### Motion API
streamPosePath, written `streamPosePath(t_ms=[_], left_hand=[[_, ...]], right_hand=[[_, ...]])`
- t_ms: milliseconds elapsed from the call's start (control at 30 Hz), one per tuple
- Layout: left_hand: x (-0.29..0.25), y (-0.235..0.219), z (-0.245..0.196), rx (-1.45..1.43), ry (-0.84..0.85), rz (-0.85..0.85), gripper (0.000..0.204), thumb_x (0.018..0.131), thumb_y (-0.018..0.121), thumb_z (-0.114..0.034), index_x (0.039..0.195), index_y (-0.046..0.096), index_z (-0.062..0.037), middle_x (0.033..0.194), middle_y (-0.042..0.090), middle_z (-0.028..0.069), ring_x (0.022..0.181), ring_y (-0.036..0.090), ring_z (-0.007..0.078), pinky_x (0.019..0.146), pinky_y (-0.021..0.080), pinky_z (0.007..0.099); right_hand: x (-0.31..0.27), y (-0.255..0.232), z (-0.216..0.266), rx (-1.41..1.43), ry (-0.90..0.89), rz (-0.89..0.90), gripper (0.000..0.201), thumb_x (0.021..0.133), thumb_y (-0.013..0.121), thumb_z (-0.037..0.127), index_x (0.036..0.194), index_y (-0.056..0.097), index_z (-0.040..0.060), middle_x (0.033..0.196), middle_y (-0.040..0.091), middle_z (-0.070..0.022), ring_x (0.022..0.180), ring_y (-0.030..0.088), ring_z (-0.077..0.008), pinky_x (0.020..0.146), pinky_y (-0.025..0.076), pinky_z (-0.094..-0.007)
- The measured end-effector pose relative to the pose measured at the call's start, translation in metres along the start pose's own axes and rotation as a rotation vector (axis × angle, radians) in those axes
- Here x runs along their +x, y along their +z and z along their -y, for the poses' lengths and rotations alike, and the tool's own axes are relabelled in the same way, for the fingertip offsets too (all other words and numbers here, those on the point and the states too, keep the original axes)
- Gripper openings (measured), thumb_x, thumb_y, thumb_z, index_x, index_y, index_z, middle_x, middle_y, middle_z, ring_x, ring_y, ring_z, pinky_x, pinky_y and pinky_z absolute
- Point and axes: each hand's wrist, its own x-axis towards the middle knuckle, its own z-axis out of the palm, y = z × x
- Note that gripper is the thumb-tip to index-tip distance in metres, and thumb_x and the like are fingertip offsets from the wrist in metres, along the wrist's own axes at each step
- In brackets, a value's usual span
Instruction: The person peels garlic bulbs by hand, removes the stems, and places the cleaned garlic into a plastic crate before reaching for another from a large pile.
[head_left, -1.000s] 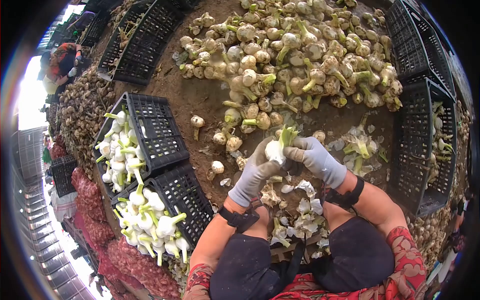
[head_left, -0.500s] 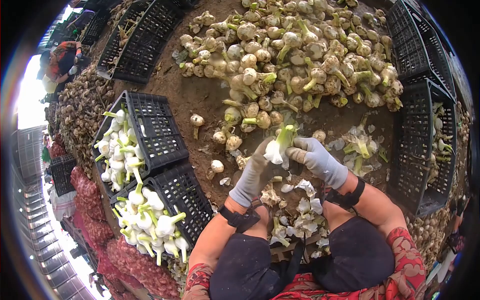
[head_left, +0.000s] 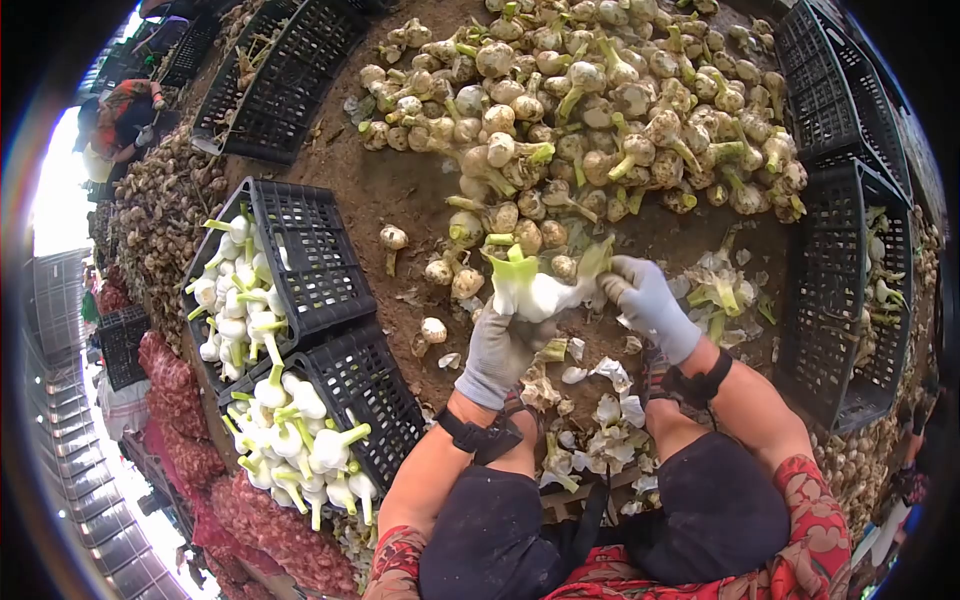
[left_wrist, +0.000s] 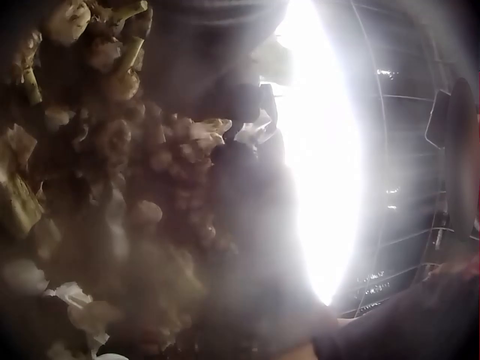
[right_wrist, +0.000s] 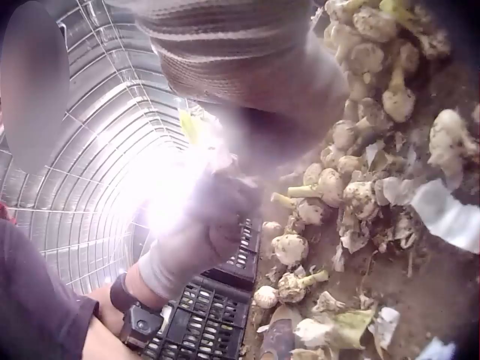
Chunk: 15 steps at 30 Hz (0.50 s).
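My gloved left hand (head_left: 498,352) grips a white garlic bulb (head_left: 540,297) from below, its cut green stem (head_left: 513,268) pointing up and away. To the right, my gloved right hand (head_left: 650,308) pinches a pale green strip of outer skin (head_left: 594,268), which stretches out from the bulb. In the right wrist view the right glove (right_wrist: 232,56) fills the top, with the left hand (right_wrist: 191,244) beyond it. The left wrist view is dark and blurred by glare. Peeled skins (head_left: 610,440) lie on the ground between my feet.
A heap of soiled garlic (head_left: 620,110) spreads ahead. Two black crates (head_left: 315,265) of clean white bulbs (head_left: 235,310) stand to my left. Another black crate (head_left: 840,300) is at the right. Loose bulbs (head_left: 433,331) and a pile of skins (head_left: 720,290) lie nearby. Another person (head_left: 125,120) works far left.
The hands have moved apart, and the garlic bulb has shifted left with the left hand. A strip of skin has been drawn away to the right by the right hand.
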Motion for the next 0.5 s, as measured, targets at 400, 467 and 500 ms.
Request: streamPosePath(t_ms=[400,467,500], left_hand=[[-0.005,0.004,-0.013,-0.023,-0.016,0.135,0.066,0.085,0.071,-0.025,0.139,0.039,-0.0061,0.121,0.060,0.0165,0.097,0.066,0.0300,0.069,0.057,0.0337],[-0.008,0.027,-0.018,0.071,0.107,0.121,0.056,0.086,0.069,-0.020,0.132,0.041,-0.0050,0.117,0.061,0.0149,0.093,0.067,0.0269,0.067,0.056,0.0312],[-0.005,0.028,-0.014,0.073,0.106,0.124,0.056,0.086,0.069,-0.020,0.132,0.041,-0.0050,0.117,0.061,0.0149,0.093,0.067,0.0269,0.067,0.056,0.0312]], right_hand=[[-0.014,-0.024,0.020,-0.706,0.048,0.138,0.045,0.077,0.076,0.041,0.101,0.064,0.0055,0.098,0.068,-0.0157,0.094,0.066,-0.0312,0.080,0.051,-0.0397],[-0.014,-0.011,0.021,-0.184,-0.096,0.023,0.041,0.074,0.082,0.032,0.097,0.065,0.0030,0.094,0.068,-0.0130,0.091,0.066,-0.0232,0.079,0.051,-0.0349],[-0.012,-0.002,0.027,0.035,-0.146,0.040,0.037,0.073,0.084,0.027,0.094,0.066,0.0025,0.091,0.068,-0.0109,0.089,0.065,-0.0186,0.079,0.050,-0.0326]])
